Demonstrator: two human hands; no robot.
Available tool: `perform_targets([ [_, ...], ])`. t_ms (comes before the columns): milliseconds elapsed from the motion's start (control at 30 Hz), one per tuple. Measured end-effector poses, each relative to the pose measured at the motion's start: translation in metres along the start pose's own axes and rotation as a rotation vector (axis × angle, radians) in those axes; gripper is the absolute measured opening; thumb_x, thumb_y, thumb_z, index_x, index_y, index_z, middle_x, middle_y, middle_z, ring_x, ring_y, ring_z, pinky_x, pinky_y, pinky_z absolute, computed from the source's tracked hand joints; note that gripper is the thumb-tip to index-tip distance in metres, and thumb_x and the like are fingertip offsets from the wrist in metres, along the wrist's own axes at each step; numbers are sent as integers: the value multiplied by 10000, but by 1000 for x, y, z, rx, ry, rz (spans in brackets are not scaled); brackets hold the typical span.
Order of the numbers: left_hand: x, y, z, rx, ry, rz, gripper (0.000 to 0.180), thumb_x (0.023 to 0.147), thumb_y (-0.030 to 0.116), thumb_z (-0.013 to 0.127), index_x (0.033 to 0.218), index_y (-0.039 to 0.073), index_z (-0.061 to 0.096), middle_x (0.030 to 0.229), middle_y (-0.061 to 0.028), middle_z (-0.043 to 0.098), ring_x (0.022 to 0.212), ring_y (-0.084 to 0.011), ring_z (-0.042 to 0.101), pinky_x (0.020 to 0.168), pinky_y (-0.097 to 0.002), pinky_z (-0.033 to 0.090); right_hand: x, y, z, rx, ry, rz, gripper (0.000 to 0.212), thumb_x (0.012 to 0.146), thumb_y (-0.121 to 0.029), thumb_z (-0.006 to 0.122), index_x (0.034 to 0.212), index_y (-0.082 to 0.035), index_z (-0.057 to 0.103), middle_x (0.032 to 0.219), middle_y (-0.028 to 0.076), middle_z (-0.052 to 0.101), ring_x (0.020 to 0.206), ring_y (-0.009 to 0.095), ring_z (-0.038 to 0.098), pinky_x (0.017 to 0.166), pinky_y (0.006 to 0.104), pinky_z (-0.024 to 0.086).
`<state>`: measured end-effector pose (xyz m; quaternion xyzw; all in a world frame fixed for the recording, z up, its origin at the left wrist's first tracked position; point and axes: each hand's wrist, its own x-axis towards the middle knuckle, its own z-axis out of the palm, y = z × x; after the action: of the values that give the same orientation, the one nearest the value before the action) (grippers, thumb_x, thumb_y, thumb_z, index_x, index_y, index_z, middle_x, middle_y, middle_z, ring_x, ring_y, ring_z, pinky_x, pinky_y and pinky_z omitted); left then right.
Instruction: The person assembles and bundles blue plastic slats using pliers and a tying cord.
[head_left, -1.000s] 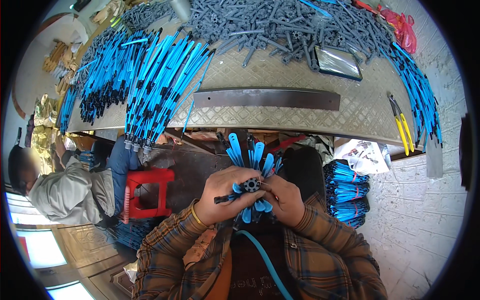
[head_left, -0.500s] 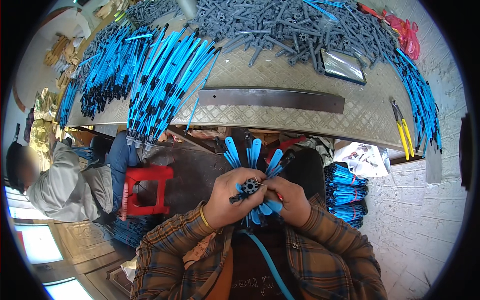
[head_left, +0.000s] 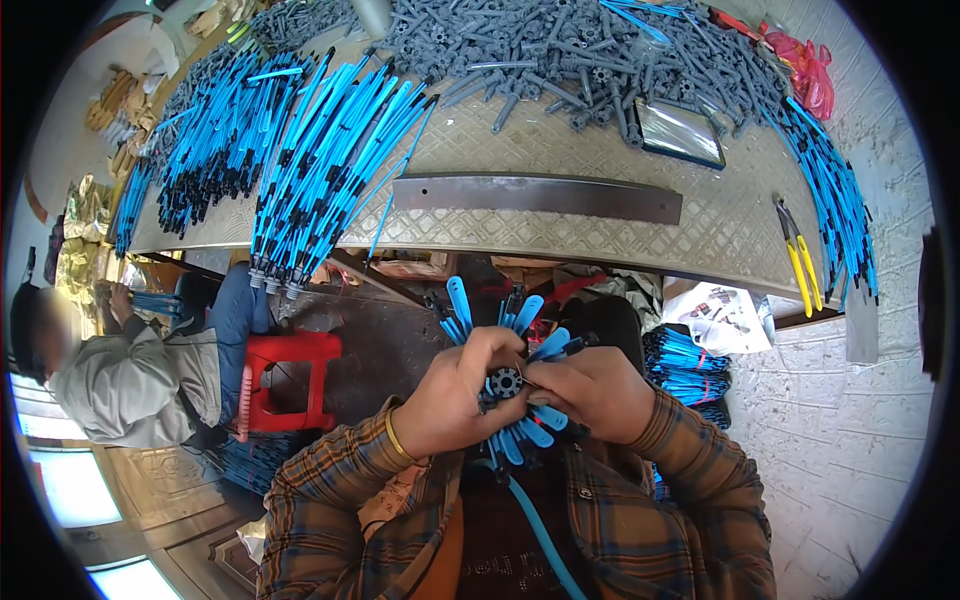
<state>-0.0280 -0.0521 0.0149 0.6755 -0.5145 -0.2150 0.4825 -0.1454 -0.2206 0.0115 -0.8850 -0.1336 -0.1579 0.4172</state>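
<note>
In front of my chest, my left hand [head_left: 455, 395] is wrapped round a dark grey round hub [head_left: 505, 381] with a ring of slots and a centre hole. Flat blue strips [head_left: 459, 302] with rounded ends fan out around it, together with some black-tipped pieces. My right hand [head_left: 592, 392] is closed, thumb and fingertips pinched at the hub's right edge. Whatever lies in that pinch is too small to make out. A blue strap-like band [head_left: 540, 530] runs down my front below the hub.
The table [head_left: 560, 235] holds a metal bar [head_left: 540, 197], yellow-handled pliers [head_left: 800, 262], a heap of grey plastic parts [head_left: 560, 60] and blue strip bundles [head_left: 330, 170]. A red stool [head_left: 290, 385] stands left, beside a seated person [head_left: 130, 370]. Tied blue bundles [head_left: 685, 365] are at right.
My left index finger and thumb have arched up over the hub. My right hand has turned and shifted slightly right, still pinching at its edge. The seated person's hands have moved.
</note>
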Motion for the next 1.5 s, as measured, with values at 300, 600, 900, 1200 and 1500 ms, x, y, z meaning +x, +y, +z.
perform_targets([
  [300,-2,8,-2,45,-104,-24,542,726,64,706,1118,5,337,867,-157,638,808,-272,660,689,-314,515,0,5,5,78,-42,46,217,881,-209,565,1031,-55,541,683,81,562,591,237,579,523,335,458],
  [600,1,8,-3,138,-74,83,361,723,75,716,921,29,417,662,-97,558,558,-233,601,509,-305,459,-2,3,18,911,-12,528,210,949,-236,490,863,-46,513,618,-24,470,534,42,433,481,216,370],
  [900,0,10,-4,104,-80,82,319,724,73,716,864,37,432,639,-80,539,537,-211,587,491,-288,444,-6,5,19,855,-91,521,192,953,-212,477,870,-40,497,619,-25,454,524,38,410,476,207,359],
  [1200,4,10,-5,109,-68,-18,306,733,71,699,862,40,424,652,-88,550,539,-213,588,498,-293,448,-10,-6,15,663,107,305,147,925,-167,523,995,-38,533,670,2,490,570,84,468,517,236,411],
  [1500,5,9,-12,76,-138,-32,321,703,64,676,877,37,408,671,-100,565,557,-225,600,519,-308,463,5,17,-7,-77,-85,-183,286,771,-102,600,1053,-95,550,730,35,554,620,227,572,521,314,444],
])
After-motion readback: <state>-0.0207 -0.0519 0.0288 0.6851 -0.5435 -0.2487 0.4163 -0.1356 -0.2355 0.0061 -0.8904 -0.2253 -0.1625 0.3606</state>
